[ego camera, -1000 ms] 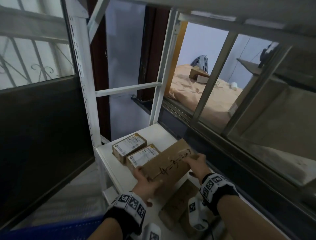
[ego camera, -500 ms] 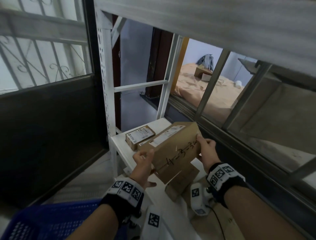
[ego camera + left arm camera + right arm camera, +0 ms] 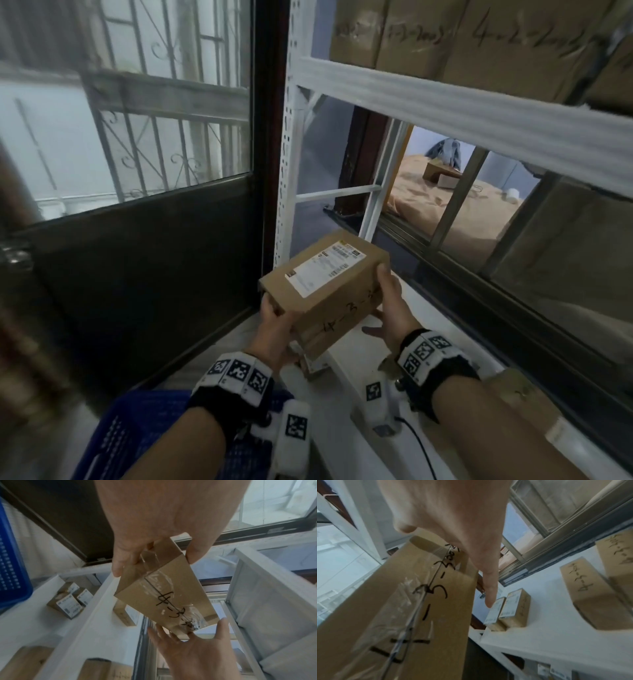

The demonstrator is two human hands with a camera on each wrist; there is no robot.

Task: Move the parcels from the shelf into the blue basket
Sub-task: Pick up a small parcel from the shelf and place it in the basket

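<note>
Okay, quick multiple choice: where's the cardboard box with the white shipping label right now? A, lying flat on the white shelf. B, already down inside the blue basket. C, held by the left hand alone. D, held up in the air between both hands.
D: the box is off the shelf, with the left hand gripping one end and the right hand on the other, not yet in the basket.

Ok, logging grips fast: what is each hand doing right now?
Left hand: grips one end of the brown cardboard parcel, thumb and fingers pinching it.
Right hand: fingers straight, pressed against the parcel's other end.
</note>
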